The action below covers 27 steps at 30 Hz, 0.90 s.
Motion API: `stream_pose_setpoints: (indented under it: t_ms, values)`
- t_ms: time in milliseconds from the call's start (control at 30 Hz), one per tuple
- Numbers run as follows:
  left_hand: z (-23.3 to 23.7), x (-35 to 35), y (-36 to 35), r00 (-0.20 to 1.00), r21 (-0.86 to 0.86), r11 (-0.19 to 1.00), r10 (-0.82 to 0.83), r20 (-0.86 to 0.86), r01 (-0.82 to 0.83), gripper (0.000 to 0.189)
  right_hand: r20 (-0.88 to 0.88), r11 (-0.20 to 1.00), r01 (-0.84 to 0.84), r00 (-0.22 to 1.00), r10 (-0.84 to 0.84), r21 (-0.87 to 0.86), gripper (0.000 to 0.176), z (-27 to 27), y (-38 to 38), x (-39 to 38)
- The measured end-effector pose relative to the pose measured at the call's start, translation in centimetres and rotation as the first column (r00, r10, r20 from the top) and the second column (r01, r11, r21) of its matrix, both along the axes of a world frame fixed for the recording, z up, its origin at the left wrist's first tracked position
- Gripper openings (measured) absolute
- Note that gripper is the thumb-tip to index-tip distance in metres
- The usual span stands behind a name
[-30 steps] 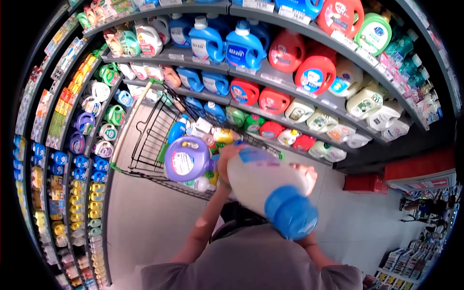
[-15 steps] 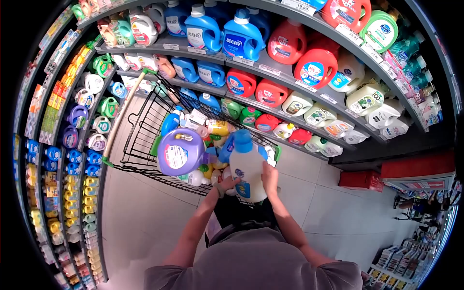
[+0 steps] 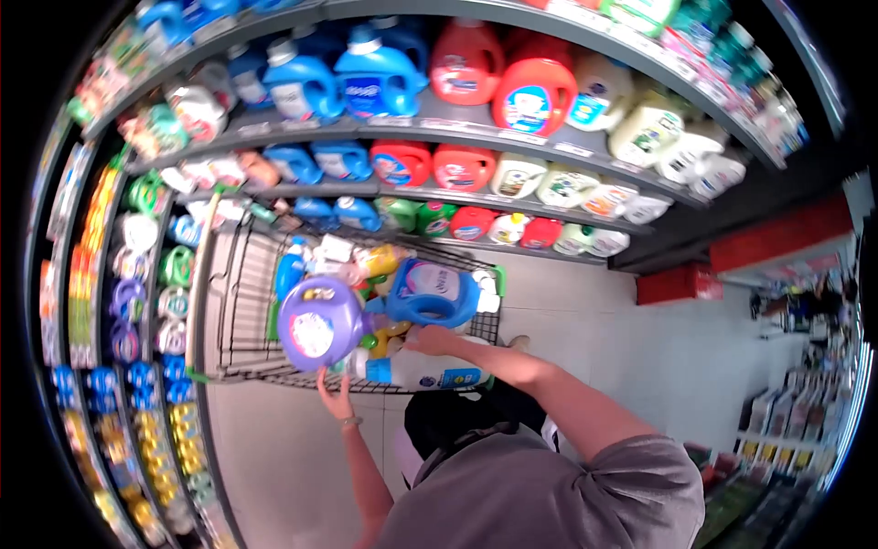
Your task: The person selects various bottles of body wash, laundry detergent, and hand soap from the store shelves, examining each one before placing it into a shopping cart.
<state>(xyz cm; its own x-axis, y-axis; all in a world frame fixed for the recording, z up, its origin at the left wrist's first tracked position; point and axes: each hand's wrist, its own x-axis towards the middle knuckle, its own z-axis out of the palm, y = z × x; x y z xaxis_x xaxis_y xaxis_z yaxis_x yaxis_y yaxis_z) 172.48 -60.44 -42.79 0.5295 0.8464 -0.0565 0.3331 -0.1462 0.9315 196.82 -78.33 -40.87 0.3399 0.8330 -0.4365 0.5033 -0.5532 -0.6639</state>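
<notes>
A white laundry detergent bottle (image 3: pixel 425 371) with a blue cap lies on its side along the near edge of the shopping cart (image 3: pixel 240 371). My right hand (image 3: pixel 434 341) is at its upper side, fingers closed and partly hidden against it. My left hand (image 3: pixel 336 395) is at the cart's near rim, by the cap and below a purple detergent bottle (image 3: pixel 315 325); its fingers are apart and hold nothing visible. Beyond my right hand, a blue detergent bottle (image 3: pixel 434 291) lies on the other goods. A slim blue bottle (image 3: pixel 291 265) stands at the cart's far side.
Shelves of blue detergent bottles (image 3: pixel 380 78) and red detergent bottles (image 3: pixel 535 96) curve across the far side. More shelving with yellow packs (image 3: pixel 149 448) runs along the left. A red box (image 3: pixel 679 284) sits on the floor at right.
The white bottle has gone from upright between both hands to lying in the cart. My left hand has left it and moved left; my right hand has moved left across its upper side.
</notes>
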Motion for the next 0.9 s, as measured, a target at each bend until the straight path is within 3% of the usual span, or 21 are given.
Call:
stream_pose_setpoints:
  t_ms: [33,100,133,233,267,300,333,367,400,433,467,533,600,667,800,867,900]
  values:
    - [-0.4,-0.3,-0.7,0.999,-0.010,0.999,-0.039,0.013,0.040,0.058,0.013,0.999,0.040,0.999,-0.039,-0.010,0.062,0.3,-0.3,0.2]
    - [-0.6,-0.7,-1.5,0.938,0.441,0.882,-0.003,-0.346,0.165,0.067,0.004,0.995,0.027,1.000,-0.027,-0.091,0.056,1.3,-0.4,0.0]
    - [-0.1,-0.4,-2.1,0.940,0.442,0.877,-0.030,-0.339,0.187,0.067,0.011,0.994,0.057,0.998,-0.056,-0.092,0.056,1.1,-0.3,-0.6]
    - [0.1,1.5,-4.5,0.668,0.313,0.888,0.009,-0.744,0.337,0.080,0.109,0.989,0.146,0.983,-0.146,0.010,0.046,0.4,-0.5,-2.4]
    - [-0.4,2.1,-5.2,0.668,0.314,0.883,0.000,-0.744,0.349,0.080,0.273,0.986,0.053,0.957,-0.094,0.155,0.043,0.1,-1.0,-3.1]
    - [-0.8,2.7,-5.9,0.763,0.351,0.858,-0.071,-0.642,0.374,0.081,0.435,0.959,-0.063,0.898,-0.067,0.278,0.044,-0.2,-1.4,-4.0]
    - [-1.1,3.4,-6.2,0.839,0.393,0.832,-0.147,-0.524,0.391,0.081,0.437,0.957,-0.051,0.896,-0.082,0.284,0.044,-0.4,-2.0,-4.7]
    - [-1.3,3.9,-6.3,0.838,0.399,0.824,-0.154,-0.523,0.401,0.081,0.592,0.951,-0.129,0.803,-0.066,0.281,0.045,-0.6,-2.8,-5.5]
    - [-1.6,4.1,-6.3,0.876,0.208,0.915,-0.236,-0.421,0.346,0.082,0.728,0.944,-0.204,0.683,-0.053,0.259,0.046,-0.7,-3.7,-6.0]
    - [-1.4,4.5,-6.4,0.908,-0.006,0.953,-0.291,-0.301,0.303,0.083,0.728,0.946,-0.191,0.683,-0.063,0.261,0.046,-0.6,-4.8,-6.3]
    - [-1.2,4.9,-6.5,0.904,-0.007,0.949,-0.302,-0.301,0.315,0.083,0.643,0.940,-0.138,0.759,-0.102,0.312,0.049,-0.4,-6.0,-6.5]
    - [0.9,6.2,-6.7,0.808,-0.205,0.963,-0.259,-0.529,0.175,0.084,0.551,0.932,-0.075,0.822,-0.144,0.355,0.052,-0.2,-8.3,-5.9]
    - [-2.2,5.4,-5.8,0.859,-0.211,0.958,-0.270,-0.436,0.195,0.086,0.321,0.931,0.071,0.927,-0.195,0.359,0.058,-0.5,-9.3,-4.8]
    - [-4.8,5.0,-4.9,0.911,-0.321,0.926,-0.296,-0.288,0.200,0.083,0.332,0.929,0.063,0.923,-0.193,0.365,0.060,-1.3,-9.0,-4.3]
    - [-6.3,6.3,-4.5,0.934,-0.422,0.897,-0.254,-0.252,0.130,0.085,0.332,0.955,0.128,0.918,-0.217,0.269,0.062,-1.8,-8.1,-4.0]
    - [-6.0,6.8,-4.6,0.782,-0.301,0.953,-0.152,-0.604,-0.047,0.091,0.340,0.957,0.150,0.911,-0.232,0.250,0.061,-1.9,-7.8,-4.2]
    - [-5.3,6.8,-4.9,0.770,-0.282,0.959,-0.155,-0.619,-0.033,0.097,0.352,0.958,0.169,0.904,-0.244,0.230,0.060,-1.9,-7.8,-4.2]
